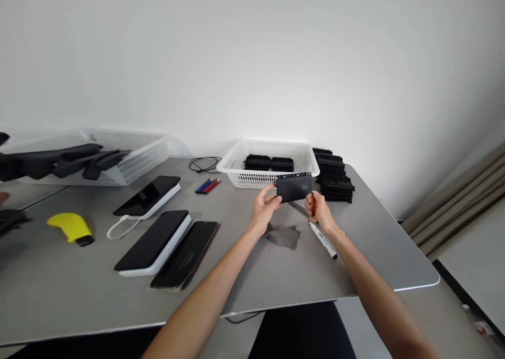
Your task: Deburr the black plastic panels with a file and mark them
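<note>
My left hand (263, 210) grips a flat black plastic part (294, 188) by its left end, raised above the table in front of a white basket (252, 180). The part has a toothed upper edge. At its right end, my right hand (320, 211) is closed around a small orange-red object (314, 204), perhaps a lighter; its end comes close to the part's lower right corner. Beneath the hands lie a dark grey cloth (284, 237) and a white marker (322, 240) with a black cap.
Black toothed parts (269, 162) lie in the basket, and more are stacked (335, 182) to its right. Leftward are blue and red lighters (208, 186), several phones or power banks (153, 240), a yellow tool (71, 226) and a basket of black pieces (138, 164).
</note>
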Motion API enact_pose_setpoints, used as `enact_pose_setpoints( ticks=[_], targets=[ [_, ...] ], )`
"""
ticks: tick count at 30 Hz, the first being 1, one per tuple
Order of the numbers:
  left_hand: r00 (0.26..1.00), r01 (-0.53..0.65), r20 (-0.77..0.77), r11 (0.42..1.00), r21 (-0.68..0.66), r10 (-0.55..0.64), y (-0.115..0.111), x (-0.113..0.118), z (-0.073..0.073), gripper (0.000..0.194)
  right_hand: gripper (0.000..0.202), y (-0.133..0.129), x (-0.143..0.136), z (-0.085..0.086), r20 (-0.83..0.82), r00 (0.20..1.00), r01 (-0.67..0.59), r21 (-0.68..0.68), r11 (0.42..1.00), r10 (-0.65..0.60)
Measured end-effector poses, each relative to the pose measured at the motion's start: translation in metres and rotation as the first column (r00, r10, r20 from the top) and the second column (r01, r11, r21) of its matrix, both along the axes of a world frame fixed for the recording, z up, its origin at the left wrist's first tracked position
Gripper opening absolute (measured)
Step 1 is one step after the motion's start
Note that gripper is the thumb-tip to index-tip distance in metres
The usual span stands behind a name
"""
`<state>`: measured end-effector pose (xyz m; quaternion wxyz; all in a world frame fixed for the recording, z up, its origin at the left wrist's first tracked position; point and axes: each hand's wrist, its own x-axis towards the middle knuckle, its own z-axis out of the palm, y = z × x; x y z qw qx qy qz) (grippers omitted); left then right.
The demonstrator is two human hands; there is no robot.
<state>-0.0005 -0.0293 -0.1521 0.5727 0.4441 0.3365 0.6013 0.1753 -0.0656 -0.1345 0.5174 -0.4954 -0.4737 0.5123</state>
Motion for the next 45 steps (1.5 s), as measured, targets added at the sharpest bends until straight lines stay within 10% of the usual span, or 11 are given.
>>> enact_pose_setpoints(
  ticks=[4, 11, 26, 45],
  targets=[
    [0.998, 0.038, -0.042, 0.998, 0.042, -0.036, -0.003, 0.003, 0.0, 0.051, 0.026, -0.002, -0.014, -0.002, -0.248, 0.934, -0.304, -0.172, 0.937, 0.257],
    [0.989, 0.089, -0.127, 0.991, 0.103, -0.076, -0.008, 0.009, -0.002, 0.048, 0.023, -0.008, -0.022, -0.001, -0.339, 0.886, -0.411, -0.259, 0.874, 0.316],
    [0.956, 0.104, -0.29, 0.971, 0.213, -0.039, -0.011, 0.009, 0.0, 0.04, 0.019, -0.009, -0.021, 0.004, -0.4, 0.88, -0.402, -0.344, 0.849, 0.255],
    [0.989, -0.034, -0.135, 0.984, 0.174, 0.058, -0.001, 0.0, -0.002, 0.047, 0.021, -0.001, -0.007, 0.003, -0.394, 0.915, -0.227, -0.339, 0.913, 0.081]
  ],
)
